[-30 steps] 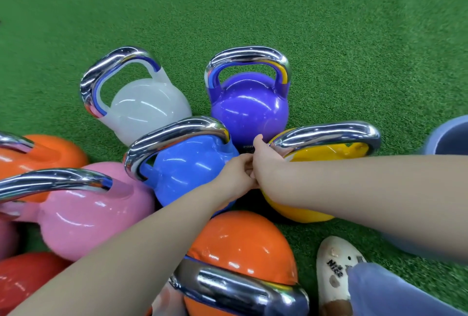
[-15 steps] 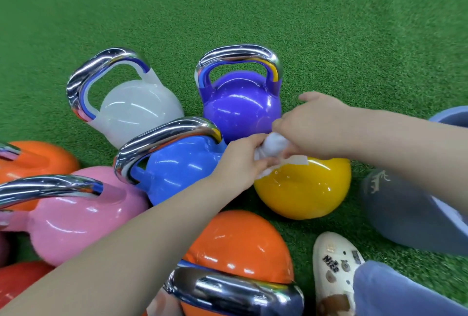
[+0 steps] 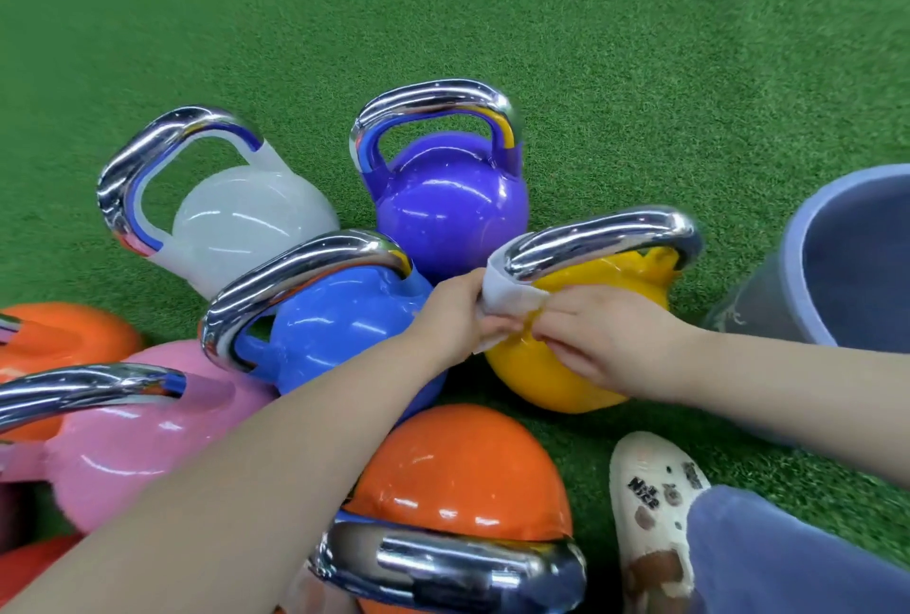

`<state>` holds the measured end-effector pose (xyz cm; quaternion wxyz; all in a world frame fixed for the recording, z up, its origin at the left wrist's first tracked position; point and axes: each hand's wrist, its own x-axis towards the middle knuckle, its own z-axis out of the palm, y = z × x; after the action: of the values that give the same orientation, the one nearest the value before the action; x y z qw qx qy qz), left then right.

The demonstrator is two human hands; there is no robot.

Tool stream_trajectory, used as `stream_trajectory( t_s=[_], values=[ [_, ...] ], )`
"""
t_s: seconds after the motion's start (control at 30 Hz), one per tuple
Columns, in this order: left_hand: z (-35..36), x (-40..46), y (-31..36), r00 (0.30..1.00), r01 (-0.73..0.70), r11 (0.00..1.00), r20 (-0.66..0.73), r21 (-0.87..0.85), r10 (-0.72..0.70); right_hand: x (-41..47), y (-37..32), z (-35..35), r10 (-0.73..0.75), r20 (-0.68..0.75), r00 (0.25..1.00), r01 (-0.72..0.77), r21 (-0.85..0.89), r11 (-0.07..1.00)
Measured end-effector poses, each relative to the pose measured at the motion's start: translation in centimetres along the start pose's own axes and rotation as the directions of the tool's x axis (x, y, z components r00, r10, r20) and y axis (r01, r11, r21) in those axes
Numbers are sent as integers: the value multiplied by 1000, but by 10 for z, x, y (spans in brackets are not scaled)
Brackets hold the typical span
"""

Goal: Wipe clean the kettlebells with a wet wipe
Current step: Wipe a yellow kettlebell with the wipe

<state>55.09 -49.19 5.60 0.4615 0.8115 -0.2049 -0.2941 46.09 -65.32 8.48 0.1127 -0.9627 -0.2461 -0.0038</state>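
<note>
Where the chrome handle meets the yellow kettlebell point(image 3: 566, 367), we see the wipe point(image 3: 507, 298) wrapped round the handle's left end. Left hand point(image 3: 453, 318) grips the wipe; right hand point(image 3: 601, 342) pinches its lower edge. The kettlebell stands on turf point(image 3: 640, 47), beside blue point(image 3: 344, 318) and purple point(image 3: 450, 205) ones.

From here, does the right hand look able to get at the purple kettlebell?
Probably yes: the right hand is on the yellow kettlebell, and the purple kettlebell stands just beyond with nothing between.

The bucket point(image 3: 837, 269) and pink kettlebell's handle point(image 3: 88, 392) run off the edges.
</note>
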Motion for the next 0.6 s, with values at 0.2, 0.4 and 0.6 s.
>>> stream_trajectory(
  t_s=[0.2,0.4,0.6],
  values=[
    [18,0,-9,983,185,969,16,-164,-185,6,10,13,289,-47,956,-275,194,942],
    [20,-5,6,948,310,913,151,-266,-279,9,-9,14,453,-47,890,-402,388,830],
    [18,-7,2,910,405,893,180,-195,-374,2,-23,19,592,51,804,-533,502,681]
  ],
)
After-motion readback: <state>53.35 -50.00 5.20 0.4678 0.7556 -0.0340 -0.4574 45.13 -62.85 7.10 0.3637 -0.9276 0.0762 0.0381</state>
